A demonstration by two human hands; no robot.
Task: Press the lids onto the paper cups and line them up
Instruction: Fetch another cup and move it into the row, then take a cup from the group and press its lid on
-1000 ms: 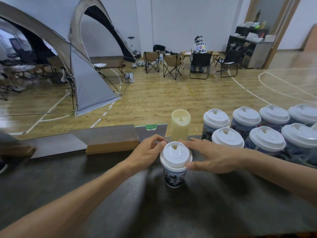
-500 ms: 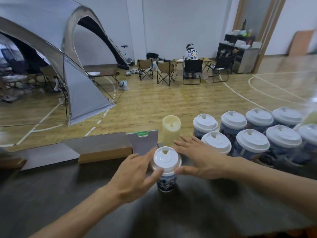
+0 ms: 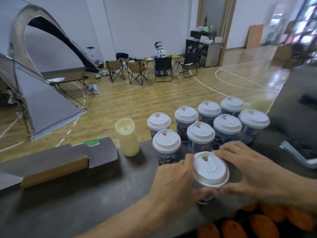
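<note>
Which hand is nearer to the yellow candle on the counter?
Left. The left hand grips the held cup on the side facing the yellow candle, well short of it. The right hand holds the cup's far side, farther away.

We see one printed paper cup (image 3: 205, 194) upright with its white lid (image 3: 210, 169) seated on top, sip hole facing away from us. Just behind that cup, eight more lidded cups (image 3: 199, 134) stand upright in two tight rows of four running back and to the right, neighbours touching or nearly so.
</note>
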